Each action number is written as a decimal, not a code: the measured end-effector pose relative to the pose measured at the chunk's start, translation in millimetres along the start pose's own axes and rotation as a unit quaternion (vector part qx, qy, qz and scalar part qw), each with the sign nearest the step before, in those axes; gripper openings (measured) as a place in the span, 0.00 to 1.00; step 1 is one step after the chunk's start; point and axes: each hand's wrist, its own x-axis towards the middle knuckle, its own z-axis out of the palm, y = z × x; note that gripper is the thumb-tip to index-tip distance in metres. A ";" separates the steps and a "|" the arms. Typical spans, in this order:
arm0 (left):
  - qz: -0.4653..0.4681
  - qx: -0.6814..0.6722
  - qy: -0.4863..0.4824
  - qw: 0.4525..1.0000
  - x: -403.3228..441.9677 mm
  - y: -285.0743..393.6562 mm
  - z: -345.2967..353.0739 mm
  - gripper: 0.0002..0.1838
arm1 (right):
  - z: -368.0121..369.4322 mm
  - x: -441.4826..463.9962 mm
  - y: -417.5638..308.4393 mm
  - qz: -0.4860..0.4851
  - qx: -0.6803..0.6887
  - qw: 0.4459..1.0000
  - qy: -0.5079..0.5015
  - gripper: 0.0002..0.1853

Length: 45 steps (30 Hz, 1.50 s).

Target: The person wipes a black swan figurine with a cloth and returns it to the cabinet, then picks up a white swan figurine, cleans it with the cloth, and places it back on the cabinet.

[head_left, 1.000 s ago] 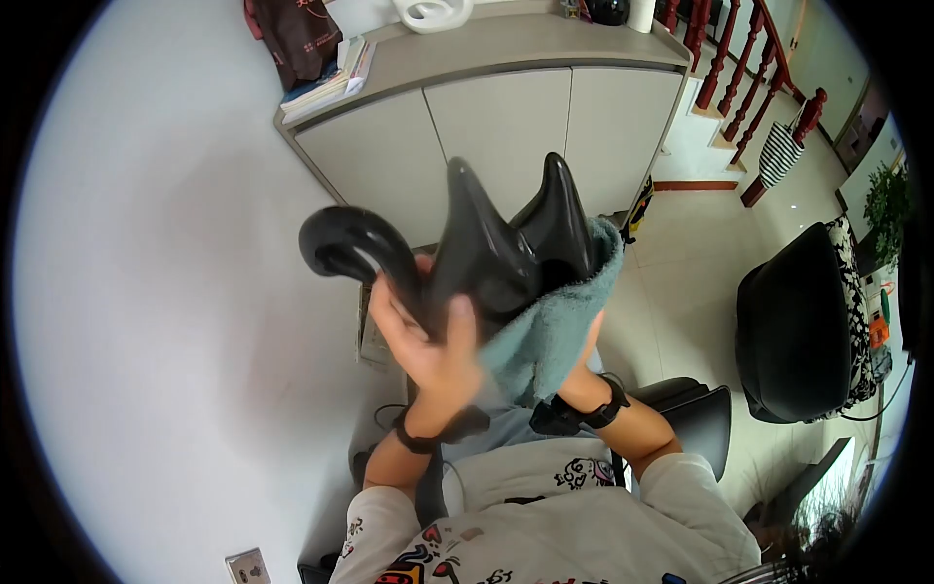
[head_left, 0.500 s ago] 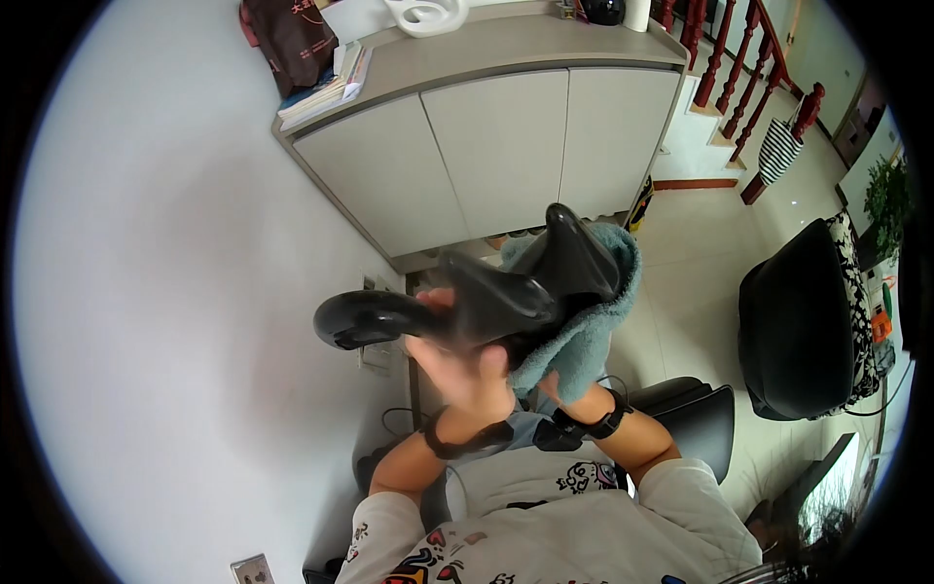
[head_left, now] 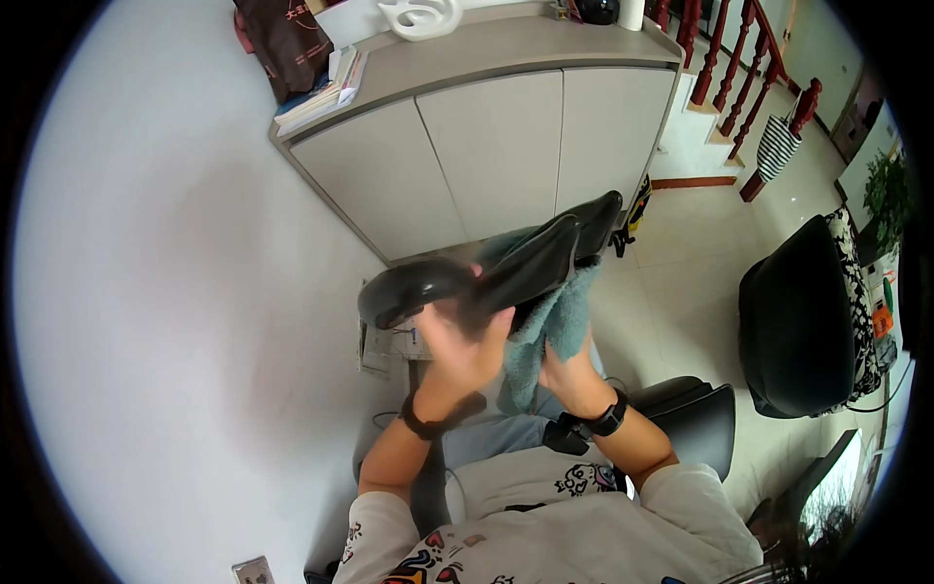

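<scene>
A glossy black sculpted object (head_left: 530,268) with a curled end at the left and pointed parts at the right is held up in front of the body. My left hand (head_left: 457,350) wraps round its narrow part beside the curl, thumb toward me. A grey-green towel (head_left: 550,326) lies against the underside and right part of the object. My right hand (head_left: 569,375) holds the towel against it from below; its fingers are mostly hidden by the cloth. Both wrists wear black bands.
A grey cabinet (head_left: 496,146) stands ahead, bearing a white ornament (head_left: 423,19), books (head_left: 326,94) and a brown bag (head_left: 285,49). The wall (head_left: 175,292) is close on the left. At the right are a black chair (head_left: 798,316) and a staircase railing (head_left: 720,68).
The black object has tilted and turned, its pointed parts now leaning to the right and its curled end lower and further right. Both hands and the towel have shifted with it.
</scene>
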 end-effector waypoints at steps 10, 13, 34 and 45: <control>-0.010 0.143 -0.132 0.981 -2.1 -7.2 -22.9 0.34 | -7.0 -1.6 6.2 -0.051 -0.110 0.992 0.041 0.17; -0.068 0.175 -0.132 0.973 -12.9 -7.7 -21.0 0.30 | -8.9 -5.1 9.1 -0.086 -0.108 0.989 0.057 0.17; -0.109 0.203 -0.257 0.939 24.5 37.5 -32.3 0.37 | -67.5 19.6 -23.7 -0.368 -0.595 0.712 -0.053 0.31; -0.160 0.162 -0.230 0.946 24.3 34.6 -37.5 0.35 | -9.0 5.6 -70.3 -0.407 -0.507 0.749 -0.127 0.29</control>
